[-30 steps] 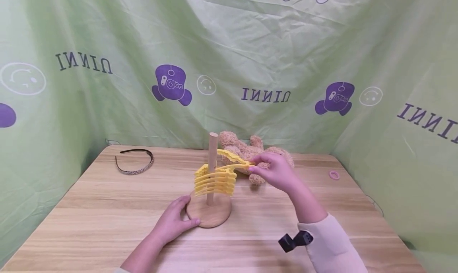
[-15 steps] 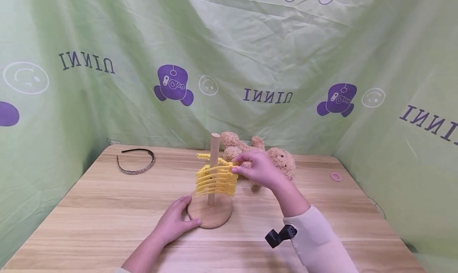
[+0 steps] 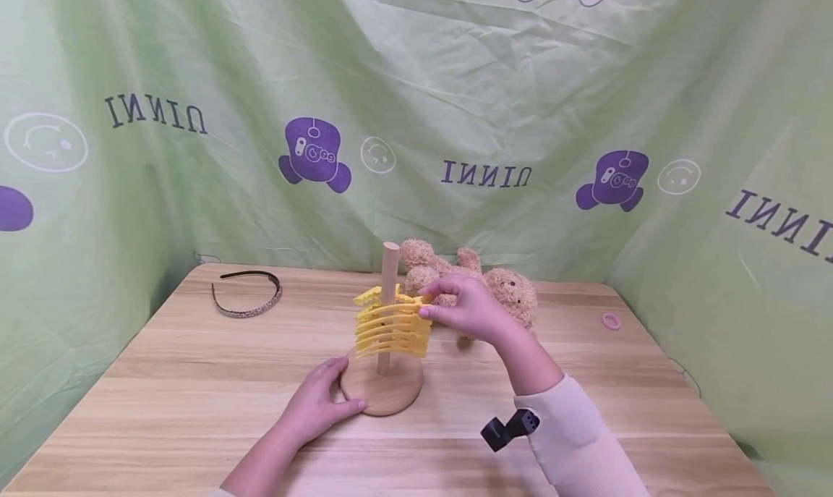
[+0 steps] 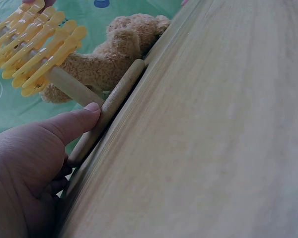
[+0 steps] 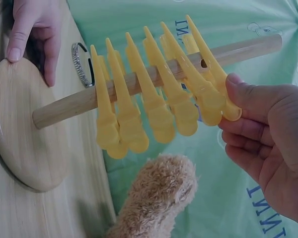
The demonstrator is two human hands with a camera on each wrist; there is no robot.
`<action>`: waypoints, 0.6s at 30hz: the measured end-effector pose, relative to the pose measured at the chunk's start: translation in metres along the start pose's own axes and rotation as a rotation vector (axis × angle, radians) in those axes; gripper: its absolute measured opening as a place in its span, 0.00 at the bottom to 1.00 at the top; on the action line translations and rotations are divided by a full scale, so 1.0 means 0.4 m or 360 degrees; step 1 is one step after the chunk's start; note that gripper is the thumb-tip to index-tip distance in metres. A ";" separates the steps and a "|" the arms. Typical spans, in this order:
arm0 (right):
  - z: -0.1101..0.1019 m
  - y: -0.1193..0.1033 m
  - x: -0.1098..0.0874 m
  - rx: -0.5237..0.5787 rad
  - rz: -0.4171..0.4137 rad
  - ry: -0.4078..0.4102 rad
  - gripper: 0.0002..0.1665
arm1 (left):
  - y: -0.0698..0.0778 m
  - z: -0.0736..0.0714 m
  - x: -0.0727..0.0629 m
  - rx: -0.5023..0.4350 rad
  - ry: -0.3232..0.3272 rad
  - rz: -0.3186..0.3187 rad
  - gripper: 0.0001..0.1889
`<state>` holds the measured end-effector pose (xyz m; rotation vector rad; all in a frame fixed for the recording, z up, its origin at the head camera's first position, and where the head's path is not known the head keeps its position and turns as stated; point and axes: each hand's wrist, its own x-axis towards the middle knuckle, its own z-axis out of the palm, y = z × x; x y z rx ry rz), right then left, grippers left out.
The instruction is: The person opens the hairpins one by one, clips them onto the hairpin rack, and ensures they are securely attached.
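A round wooden base (image 3: 390,396) with an upright wooden post (image 3: 390,265) stands on the table. My left hand (image 3: 319,403) grips the base at its left edge, thumb tip on the rim. Several yellow hair clips (image 5: 159,119) are clamped across the post, stacked one above another. Above them, my right hand (image 3: 465,309) pinches the handle end of the topmost yellow hair clip (image 5: 216,79) between thumb and fingers. That clip's two arms lie on either side of the post, just over the clip below. The right fingertips are partly hidden behind the clip.
A tan teddy bear (image 3: 514,294) lies on its side behind the right hand. A sparkly headband (image 3: 250,312) lies at the back left, and a pink ring (image 3: 610,321) at the back right. Green printed cloth (image 3: 416,121) hangs around the wooden table (image 3: 195,381).
My right hand has brought the spread clip leftward from beside the post until its arms straddle it. The clip's back arm has then dropped and drawn nearer the front one. The left hand stays put.
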<state>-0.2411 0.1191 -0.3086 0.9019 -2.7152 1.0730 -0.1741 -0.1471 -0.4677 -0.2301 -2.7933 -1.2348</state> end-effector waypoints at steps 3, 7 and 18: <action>-0.001 0.000 -0.002 -0.0004 0.0009 -0.0005 0.18 | -0.001 0.000 0.000 0.0002 -0.0005 -0.0003 0.46; 0.000 0.000 -0.002 0.0005 0.0011 -0.0018 0.19 | -0.002 -0.001 0.001 0.0008 -0.0012 -0.0006 0.47; -0.002 0.006 -0.001 0.0010 -0.0032 -0.0078 0.32 | -0.003 -0.004 0.001 0.0009 -0.0015 -0.0004 0.47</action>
